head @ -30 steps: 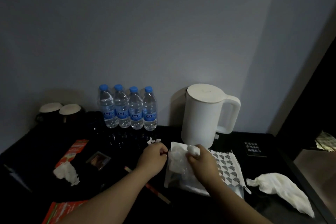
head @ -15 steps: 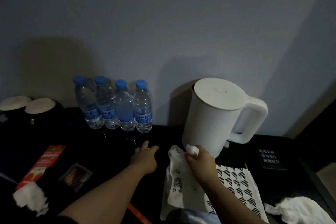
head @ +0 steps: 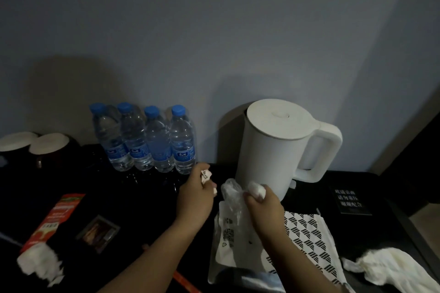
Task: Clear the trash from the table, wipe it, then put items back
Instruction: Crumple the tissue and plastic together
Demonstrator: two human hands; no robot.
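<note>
My left hand is closed around small white paper scraps, lifted just off the dark table in front of the water bottles. My right hand pinches the top of a clear plastic bag together with a small crumpled white wad, right in front of the white kettle. The bag hangs down onto a white pouch with a black pattern.
Several blue-capped water bottles stand at the wall. Two dark cups with white lids sit far left. A red packet with a crumpled tissue, a small dark sachet, a white cloth and a black card lie around.
My left hand reached toward the bottles, closed on the paper scraps there and lifted them. My right hand kept holding the bag and wad. The camera moved closer.
</note>
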